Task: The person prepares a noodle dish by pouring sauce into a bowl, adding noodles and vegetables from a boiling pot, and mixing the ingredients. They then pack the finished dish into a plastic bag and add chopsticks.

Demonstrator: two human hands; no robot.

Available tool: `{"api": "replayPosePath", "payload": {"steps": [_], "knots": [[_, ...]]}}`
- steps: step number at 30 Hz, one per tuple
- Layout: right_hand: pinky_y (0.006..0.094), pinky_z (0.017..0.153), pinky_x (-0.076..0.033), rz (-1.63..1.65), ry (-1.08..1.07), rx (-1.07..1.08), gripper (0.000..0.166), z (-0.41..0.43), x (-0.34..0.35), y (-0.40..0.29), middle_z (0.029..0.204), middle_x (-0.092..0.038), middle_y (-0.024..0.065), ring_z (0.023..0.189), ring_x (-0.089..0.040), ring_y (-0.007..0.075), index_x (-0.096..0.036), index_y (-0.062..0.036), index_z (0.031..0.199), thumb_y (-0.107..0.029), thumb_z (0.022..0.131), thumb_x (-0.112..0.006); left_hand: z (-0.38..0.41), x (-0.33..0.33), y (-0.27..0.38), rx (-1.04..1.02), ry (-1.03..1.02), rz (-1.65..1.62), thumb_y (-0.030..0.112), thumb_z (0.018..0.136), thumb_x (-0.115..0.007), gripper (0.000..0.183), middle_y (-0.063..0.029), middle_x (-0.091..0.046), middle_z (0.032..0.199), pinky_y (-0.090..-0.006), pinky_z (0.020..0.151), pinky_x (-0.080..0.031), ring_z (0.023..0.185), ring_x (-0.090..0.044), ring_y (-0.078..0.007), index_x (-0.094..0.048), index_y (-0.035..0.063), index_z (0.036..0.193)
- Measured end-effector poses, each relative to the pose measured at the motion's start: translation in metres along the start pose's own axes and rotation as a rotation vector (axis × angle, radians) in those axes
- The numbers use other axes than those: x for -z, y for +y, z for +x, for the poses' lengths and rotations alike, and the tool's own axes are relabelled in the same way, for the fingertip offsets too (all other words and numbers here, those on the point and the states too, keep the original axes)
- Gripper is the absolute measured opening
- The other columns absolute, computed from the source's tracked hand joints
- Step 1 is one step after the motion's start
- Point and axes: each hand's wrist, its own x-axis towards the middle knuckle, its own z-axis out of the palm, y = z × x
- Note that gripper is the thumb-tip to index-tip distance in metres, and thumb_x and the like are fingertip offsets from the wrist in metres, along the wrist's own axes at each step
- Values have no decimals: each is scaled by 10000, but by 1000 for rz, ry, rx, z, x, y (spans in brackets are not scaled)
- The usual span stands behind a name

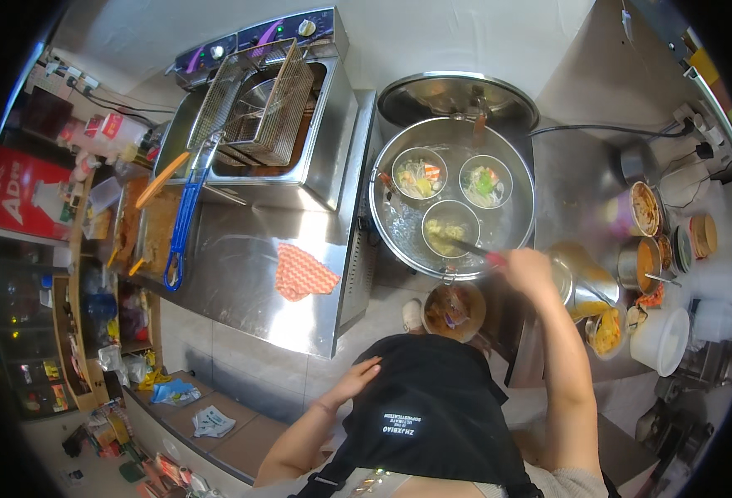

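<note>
My right hand (523,272) grips the red end of a dark, slim utensil (476,250), probably chopsticks. Its tip reaches into the front strainer basket (452,229), which holds pale noodles. That basket sits in a large round steel pot (403,233) of bubbling water. Two more baskets stand behind it: the left one (420,175) holds mushrooms and sliced items, the right one (485,187) has green leaves and mushrooms. My left hand (359,378) lies against the black apron (434,386), its fingers extended and nothing visible in it.
A round lid (425,103) leans behind the pot. To the left are a deep fryer (334,149) with a wire basket (266,118), a blue-handled tool (183,233) and a patterned cloth (303,274). Food containers (658,342) line the right counter. A bin (456,311) stands below the pot.
</note>
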Motion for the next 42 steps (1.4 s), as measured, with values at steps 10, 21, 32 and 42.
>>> {"api": "replayPosePath", "payload": {"steps": [10,21,32,42], "knots": [[443,723,-560,-135,-40,22,188,25,-51,-7,869,-717,157,847,-708,327,-714,-68,928,-186,808,-631,-29,3,63,9,29,533,403,997,-497,501,-216,-614,1243,-379,973,-464,1148,-592,-366,-519,69,1370],[457,680,-540,-79,45,2,226,-9,25,3,812,-702,145,803,-691,339,-712,-137,1003,-258,816,-674,-55,4,84,-148,136,688,139,908,-531,257,-230,-670,881,-467,722,-511,838,-656,-403,-623,40,1127],[465,634,-530,-20,219,75,191,4,58,-24,719,-676,145,727,-681,350,-654,-101,977,-229,836,-663,-54,2,90,-190,281,902,81,859,-545,274,-179,-671,772,-465,623,-529,710,-668,-350,-597,70,1128],[371,733,-565,-296,80,90,198,161,3,-65,907,-739,89,878,-723,264,-760,-113,910,-142,851,-573,-66,8,82,-202,345,666,49,867,-516,372,-203,-675,1033,-472,761,-533,863,-662,-390,-592,98,1228]]}}
